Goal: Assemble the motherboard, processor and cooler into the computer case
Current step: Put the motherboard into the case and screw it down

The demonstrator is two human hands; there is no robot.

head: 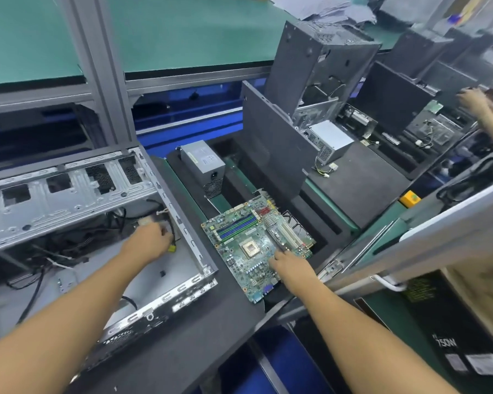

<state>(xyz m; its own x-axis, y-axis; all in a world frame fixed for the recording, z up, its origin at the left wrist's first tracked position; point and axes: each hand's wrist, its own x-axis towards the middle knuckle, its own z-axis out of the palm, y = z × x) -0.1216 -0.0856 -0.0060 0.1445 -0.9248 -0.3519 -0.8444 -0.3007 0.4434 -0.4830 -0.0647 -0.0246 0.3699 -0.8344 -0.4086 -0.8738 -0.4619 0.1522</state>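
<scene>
Early stage; motherboard (239, 251) lies outside, just beside the open case (69, 200); no cooler fitted. Left hand (150, 240) inside the case, curled round cables (171, 227); right hand (289, 265) rests on the board, fingers straight; all mounting remains.

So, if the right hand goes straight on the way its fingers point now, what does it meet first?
Most likely the processor socket on the motherboard: the right hand touches the board, fingers pointing up-left at it. Small parts between could come first.
</scene>
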